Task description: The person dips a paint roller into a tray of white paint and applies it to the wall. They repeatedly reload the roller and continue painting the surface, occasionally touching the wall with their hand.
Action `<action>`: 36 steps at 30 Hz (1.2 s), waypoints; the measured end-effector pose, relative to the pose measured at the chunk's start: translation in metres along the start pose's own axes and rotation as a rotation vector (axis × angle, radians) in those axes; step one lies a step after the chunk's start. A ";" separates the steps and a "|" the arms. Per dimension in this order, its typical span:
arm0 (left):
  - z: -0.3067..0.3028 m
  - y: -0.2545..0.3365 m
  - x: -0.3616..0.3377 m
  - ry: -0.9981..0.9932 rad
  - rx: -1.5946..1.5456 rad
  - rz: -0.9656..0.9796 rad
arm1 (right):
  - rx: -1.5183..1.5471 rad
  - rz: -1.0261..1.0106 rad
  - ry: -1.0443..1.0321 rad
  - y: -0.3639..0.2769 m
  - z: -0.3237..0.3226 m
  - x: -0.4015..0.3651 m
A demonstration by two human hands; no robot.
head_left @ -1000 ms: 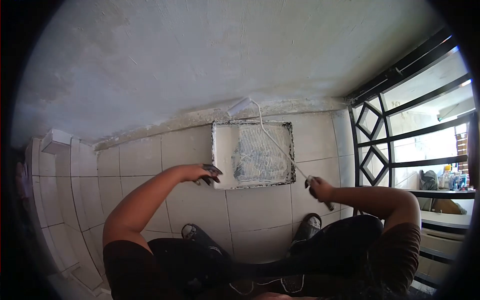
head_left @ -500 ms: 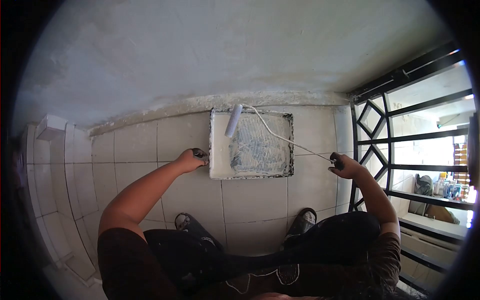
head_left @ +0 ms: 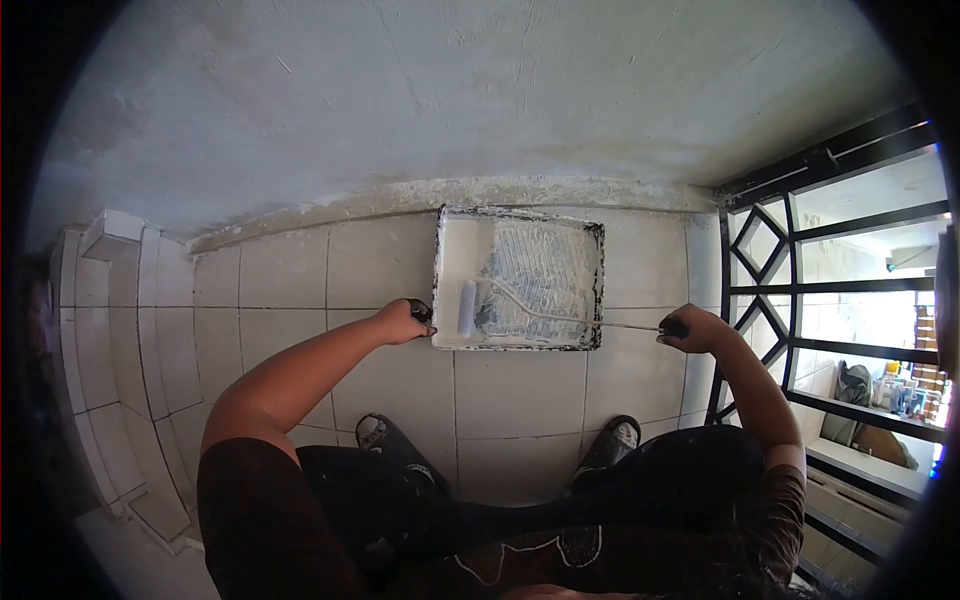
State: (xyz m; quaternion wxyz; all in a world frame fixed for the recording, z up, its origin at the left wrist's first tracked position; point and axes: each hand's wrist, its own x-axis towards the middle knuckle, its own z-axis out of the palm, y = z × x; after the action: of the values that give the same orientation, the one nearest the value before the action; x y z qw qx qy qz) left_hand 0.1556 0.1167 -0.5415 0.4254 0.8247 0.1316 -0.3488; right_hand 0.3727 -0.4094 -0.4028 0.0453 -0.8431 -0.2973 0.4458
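Observation:
A paint tray (head_left: 598, 275) with a black, paint-crusted rim lies on the floor. White paint fills its left end, and its ribbed slope on the right is smeared. My left hand (head_left: 405, 321) is closed at the tray's left edge, thumb and fingers pinching the rim; dark material covers part of the fingers. On the right, my right hand (head_left: 690, 328) is wrapped around the handle end of a paint roller, its fingers dark too. The bent wire frame crosses the tray, and the white paint roller (head_left: 467, 309) rests in the paint at the left end.
Behind the tray rises a grey plastered wall (head_left: 480, 100) with a rough ledge at its foot. A black metal grille (head_left: 790, 260) stands at the right, with household items beyond it. White tiled steps (head_left: 120, 330) are on the left. My sandalled feet (head_left: 395, 450) are on the tiles.
The roller head has come down from above the tray's far edge into the paint at the left end. My left hand has met the tray rim. The view has shifted slightly.

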 end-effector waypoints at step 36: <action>-0.001 0.003 -0.006 -0.109 0.050 -0.008 | -0.074 -0.147 0.203 -0.003 -0.018 0.011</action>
State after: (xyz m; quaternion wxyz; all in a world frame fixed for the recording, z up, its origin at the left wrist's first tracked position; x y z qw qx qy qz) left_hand 0.1529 0.1163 -0.5349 0.4100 0.8142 0.1028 -0.3980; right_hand 0.3901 -0.3975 -0.3996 0.0766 -0.8609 -0.3684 0.3423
